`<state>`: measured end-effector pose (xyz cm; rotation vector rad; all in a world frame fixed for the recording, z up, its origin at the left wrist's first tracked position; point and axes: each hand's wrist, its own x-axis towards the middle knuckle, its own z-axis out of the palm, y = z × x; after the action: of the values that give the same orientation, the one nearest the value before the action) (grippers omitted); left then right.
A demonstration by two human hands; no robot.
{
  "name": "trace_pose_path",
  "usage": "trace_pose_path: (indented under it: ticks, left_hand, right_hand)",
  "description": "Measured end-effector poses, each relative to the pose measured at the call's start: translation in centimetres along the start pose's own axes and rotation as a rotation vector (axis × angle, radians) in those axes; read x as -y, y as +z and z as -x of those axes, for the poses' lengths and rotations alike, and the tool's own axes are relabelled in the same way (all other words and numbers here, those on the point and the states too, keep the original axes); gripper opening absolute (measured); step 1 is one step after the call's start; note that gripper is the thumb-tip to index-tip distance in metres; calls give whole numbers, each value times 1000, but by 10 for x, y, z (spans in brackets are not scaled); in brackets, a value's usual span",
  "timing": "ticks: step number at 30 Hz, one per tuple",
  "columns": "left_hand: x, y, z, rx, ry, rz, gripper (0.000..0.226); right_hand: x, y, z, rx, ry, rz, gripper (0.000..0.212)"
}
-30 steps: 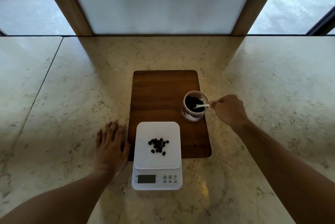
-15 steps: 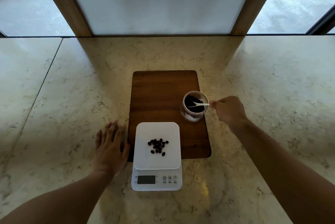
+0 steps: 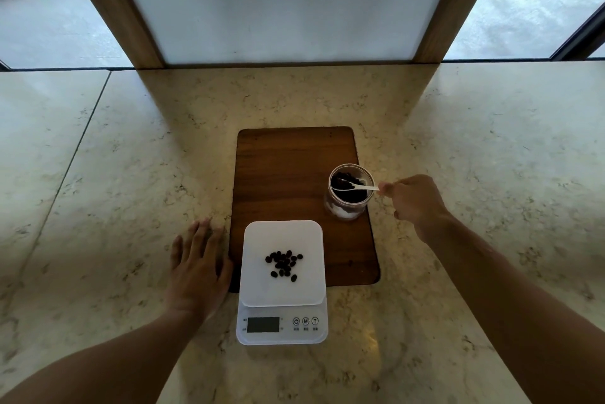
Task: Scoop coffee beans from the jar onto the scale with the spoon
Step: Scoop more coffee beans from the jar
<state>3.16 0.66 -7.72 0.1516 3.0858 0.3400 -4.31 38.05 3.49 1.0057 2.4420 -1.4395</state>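
A small glass jar point(image 3: 347, 207) of dark coffee beans stands on the right side of a wooden board point(image 3: 288, 168). My right hand point(image 3: 415, 204) pinches the handle of a white plastic spoon point(image 3: 363, 187), whose bowl lies inside the jar's mouth among the beans. A white digital scale point(image 3: 255, 240) sits at the board's near edge, with a small heap of coffee beans point(image 3: 284, 264) on its platform. My left hand point(image 3: 199, 269) rests flat on the counter just left of the scale, fingers spread, holding nothing.
The board and scale lie on a pale marble counter point(image 3: 131, 174). A frosted panel with wooden frame posts point(image 3: 114, 4) rises at the counter's back edge, with windows on either side.
The spoon's bowl has pushed further left across the jar's mouth. My left hand and the scale have stayed in place.
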Motion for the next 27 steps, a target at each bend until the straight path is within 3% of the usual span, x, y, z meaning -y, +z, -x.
trace_pose_path:
  ticks: [27]
  left_hand:
    - [-2,1,-1,-11,-1,3,64]
  right_hand:
    - [3,-10,28,75,-120,-31,27]
